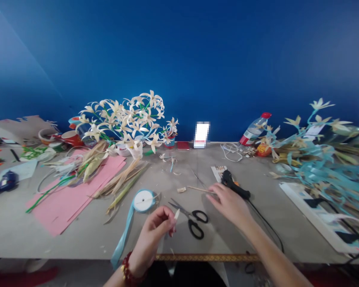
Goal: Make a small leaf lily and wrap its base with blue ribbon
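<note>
My left hand (160, 223) is closed in a pinch on a small pale petal (177, 214), whose tip sticks out past the thumb. A red bead bracelet (126, 269) circles that wrist. My right hand (229, 201) reaches over the table, fingers closed at the right end of a thin wooden stick (197, 188). Between the hands lie black-handled scissors (194, 223) with parted blades. Behind the left hand is a spool of light blue ribbon (143, 200), its tail hanging toward the front edge. A black glue gun (233, 184) lies just beyond the right hand.
Cream flowers (134, 119) stand at the back left, near pink sheets (77, 199) and dried husks (122, 179). A phone (201, 135) and a tilted bottle (254, 129) stand at the back. To the right are a power strip (314, 223) and blue ribbon (326, 179). The glue gun's cord (267, 221) runs frontward.
</note>
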Available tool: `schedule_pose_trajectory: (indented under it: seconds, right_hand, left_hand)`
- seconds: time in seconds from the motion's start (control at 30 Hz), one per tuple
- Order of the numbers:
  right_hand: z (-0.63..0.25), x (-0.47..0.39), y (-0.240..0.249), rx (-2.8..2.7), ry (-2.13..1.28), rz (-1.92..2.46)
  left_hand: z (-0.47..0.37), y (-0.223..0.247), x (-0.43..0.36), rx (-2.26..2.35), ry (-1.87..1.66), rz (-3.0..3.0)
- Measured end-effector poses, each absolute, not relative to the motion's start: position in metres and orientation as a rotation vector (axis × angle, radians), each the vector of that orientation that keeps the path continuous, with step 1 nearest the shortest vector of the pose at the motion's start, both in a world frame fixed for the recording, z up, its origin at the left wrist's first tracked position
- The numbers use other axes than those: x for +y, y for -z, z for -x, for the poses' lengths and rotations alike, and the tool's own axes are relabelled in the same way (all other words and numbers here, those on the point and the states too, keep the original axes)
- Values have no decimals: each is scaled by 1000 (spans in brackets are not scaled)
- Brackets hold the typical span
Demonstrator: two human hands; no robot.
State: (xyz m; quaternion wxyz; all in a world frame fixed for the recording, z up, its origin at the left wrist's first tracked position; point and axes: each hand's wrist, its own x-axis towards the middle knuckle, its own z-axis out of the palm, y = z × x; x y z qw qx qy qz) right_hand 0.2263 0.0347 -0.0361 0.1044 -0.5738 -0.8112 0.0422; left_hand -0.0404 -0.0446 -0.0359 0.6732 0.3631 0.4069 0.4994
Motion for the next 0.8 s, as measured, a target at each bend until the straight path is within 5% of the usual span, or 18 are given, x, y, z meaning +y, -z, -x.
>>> schedule_pose_trajectory:
  seconds: [0.13, 0.43, 0.5, 0.67, 0.8]
  right_hand:
    - [-233, 45, 56, -2455, 267, 1753]
    - [-242, 49, 48, -2487, 240, 1636]
    - [-239, 38, 39, -2337, 12, 1635]
    - [-192, -13, 22, -1771, -1300, 1306]
    - [-153, -40, 18, -1637, -1543, 1165]
  left_hand:
    - [42, 36, -45, 922, -1150, -841]
    - [47, 38, -45, 938, -1184, -863]
    - [47, 35, -44, 937, -1197, -886]
    - [38, 25, -42, 942, -1233, -1032]
    - [34, 21, -43, 970, -1200, -1170]
